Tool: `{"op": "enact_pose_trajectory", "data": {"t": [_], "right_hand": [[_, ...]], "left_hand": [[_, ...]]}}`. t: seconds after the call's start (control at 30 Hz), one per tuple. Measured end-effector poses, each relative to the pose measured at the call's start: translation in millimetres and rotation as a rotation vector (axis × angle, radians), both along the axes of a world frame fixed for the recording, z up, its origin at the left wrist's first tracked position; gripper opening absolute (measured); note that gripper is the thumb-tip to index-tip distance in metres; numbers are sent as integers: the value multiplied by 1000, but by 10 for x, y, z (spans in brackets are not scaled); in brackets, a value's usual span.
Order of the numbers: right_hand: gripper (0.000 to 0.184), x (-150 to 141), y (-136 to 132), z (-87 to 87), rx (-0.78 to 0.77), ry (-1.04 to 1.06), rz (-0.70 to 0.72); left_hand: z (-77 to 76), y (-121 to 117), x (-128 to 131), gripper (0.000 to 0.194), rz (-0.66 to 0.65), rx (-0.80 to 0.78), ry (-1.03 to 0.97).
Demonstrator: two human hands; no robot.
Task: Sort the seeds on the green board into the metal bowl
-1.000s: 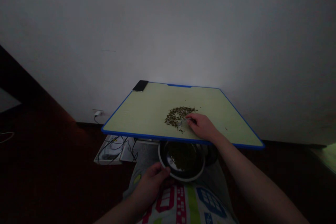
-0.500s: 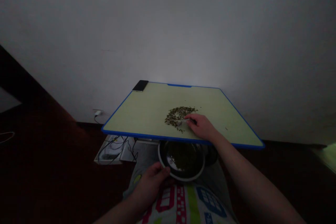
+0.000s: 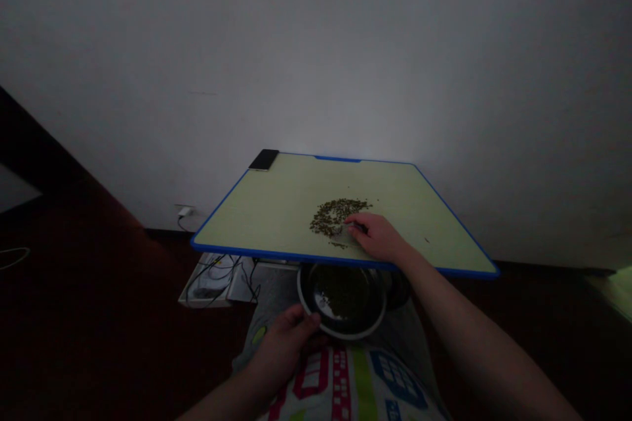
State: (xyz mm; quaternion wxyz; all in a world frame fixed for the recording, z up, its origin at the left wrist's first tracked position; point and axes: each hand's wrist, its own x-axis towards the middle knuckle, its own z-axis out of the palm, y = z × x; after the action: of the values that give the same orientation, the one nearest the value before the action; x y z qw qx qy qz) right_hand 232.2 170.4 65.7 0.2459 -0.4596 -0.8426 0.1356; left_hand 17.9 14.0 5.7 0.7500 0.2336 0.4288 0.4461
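From where I stand, a plain pale wall (image 3: 316,52) fills the view behind the table (image 3: 276,210), marked by one faint line at left. A plugged-in white adapter (image 3: 185,211) sits low on it. The light is dim; the dark reddish floor (image 3: 99,316) meets a black baseboard (image 3: 538,267).

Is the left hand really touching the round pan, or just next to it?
Touching. The head view shows the left hand at the pan's near-left side, its thumb lying over the rim.
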Motion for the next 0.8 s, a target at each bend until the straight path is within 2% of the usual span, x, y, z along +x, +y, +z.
{"op": "enact_pose_trajectory", "data": {"t": [0.17, 0.47, 0.8], "right_hand": [[26, -57, 9, 8, 13, -23, 16], [26, -173, 21, 7, 21, -23, 51], [24, -199, -17, 15, 7, -11, 119]], "left_hand": [[-33, 5, 4, 39, -2, -4, -3], [29, 19, 7, 40, 17, -31, 6], [-14, 7, 0, 38, 5, -22, 29]]}}
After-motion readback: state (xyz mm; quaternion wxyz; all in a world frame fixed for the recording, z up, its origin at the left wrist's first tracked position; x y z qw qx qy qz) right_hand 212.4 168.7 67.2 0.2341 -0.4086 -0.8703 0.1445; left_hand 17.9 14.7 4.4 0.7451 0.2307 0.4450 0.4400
